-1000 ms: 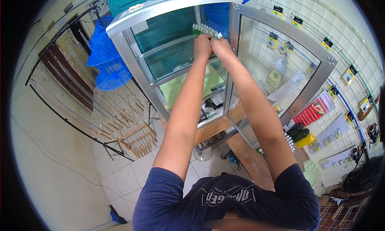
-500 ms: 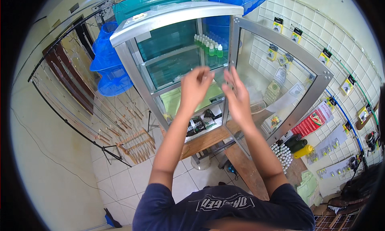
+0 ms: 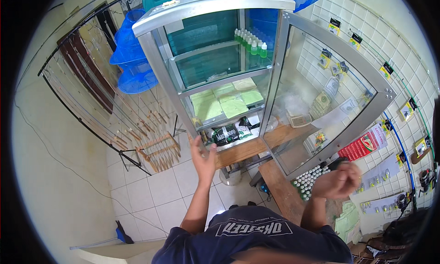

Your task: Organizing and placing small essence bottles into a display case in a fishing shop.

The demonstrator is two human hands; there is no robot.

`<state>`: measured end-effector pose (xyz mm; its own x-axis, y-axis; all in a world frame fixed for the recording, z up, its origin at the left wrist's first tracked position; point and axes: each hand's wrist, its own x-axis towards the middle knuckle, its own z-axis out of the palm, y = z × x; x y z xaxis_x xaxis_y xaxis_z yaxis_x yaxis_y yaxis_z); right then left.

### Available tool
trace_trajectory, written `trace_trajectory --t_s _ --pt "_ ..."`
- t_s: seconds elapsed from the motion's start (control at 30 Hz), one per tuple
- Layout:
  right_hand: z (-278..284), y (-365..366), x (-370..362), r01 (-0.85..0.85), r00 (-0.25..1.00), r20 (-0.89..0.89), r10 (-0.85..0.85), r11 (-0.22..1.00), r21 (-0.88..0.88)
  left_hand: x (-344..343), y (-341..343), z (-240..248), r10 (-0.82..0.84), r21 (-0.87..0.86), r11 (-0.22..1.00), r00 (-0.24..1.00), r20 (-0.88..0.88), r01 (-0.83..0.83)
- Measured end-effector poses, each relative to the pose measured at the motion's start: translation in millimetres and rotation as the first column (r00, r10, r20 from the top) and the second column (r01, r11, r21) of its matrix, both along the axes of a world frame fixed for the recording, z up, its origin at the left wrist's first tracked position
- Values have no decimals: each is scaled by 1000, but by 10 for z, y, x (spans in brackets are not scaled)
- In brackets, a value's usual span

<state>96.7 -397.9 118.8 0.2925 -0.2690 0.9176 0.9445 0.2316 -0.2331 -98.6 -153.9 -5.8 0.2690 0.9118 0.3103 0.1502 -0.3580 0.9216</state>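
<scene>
My left hand point(image 3: 204, 161) is raised in front of the cabinet's lower edge, fingers spread and nothing in it. My right hand point(image 3: 337, 179) hovers by a block of small green bottles with white caps point(image 3: 302, 184), which stand in tight rows at the right. Its fingers look bent but are blurred, and I cannot make out whether they hold anything. Before me the glass display cabinet point(image 3: 213, 7) has its metal-framed door point(image 3: 337, 44) swung open to the right. Several green dropper bottles point(image 3: 254, 47) line an upper shelf; pale green packets point(image 3: 206, 106) lie on a lower one.
Dark plastic packs point(image 3: 227, 134) fill the cabinet bottom, above a wooden ledge point(image 3: 243, 154). Fishing rods point(image 3: 78, 85) lean in a rack at left, near blue nets point(image 3: 131, 80). A wall grid point(image 3: 380, 48) with hanging packets runs along the right. Pale green sheets point(image 3: 347, 220) lie near my right elbow.
Both hands have drawn back from the cabinet opening and moved apart. The left came down in front of the cabinet; the right swung right and down to the white-capped bottles. The view shifted slightly.
</scene>
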Motion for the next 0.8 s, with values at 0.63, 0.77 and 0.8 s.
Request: trace_trajectory --t_s 0.63,0.77,0.8 --pt "-373 -45 136 -808 344 -671 657 571 145 -176 241 32 24 -337 939 960 278 74" --pt "-301 355 -195 -970 152 -717 680 242 23 -189 213 50 13 -386 920 975 222 75" --pt "-204 522 -322 -988 116 -765 634 154 -22 -213 222 18 14 -389 919 977 214 72"
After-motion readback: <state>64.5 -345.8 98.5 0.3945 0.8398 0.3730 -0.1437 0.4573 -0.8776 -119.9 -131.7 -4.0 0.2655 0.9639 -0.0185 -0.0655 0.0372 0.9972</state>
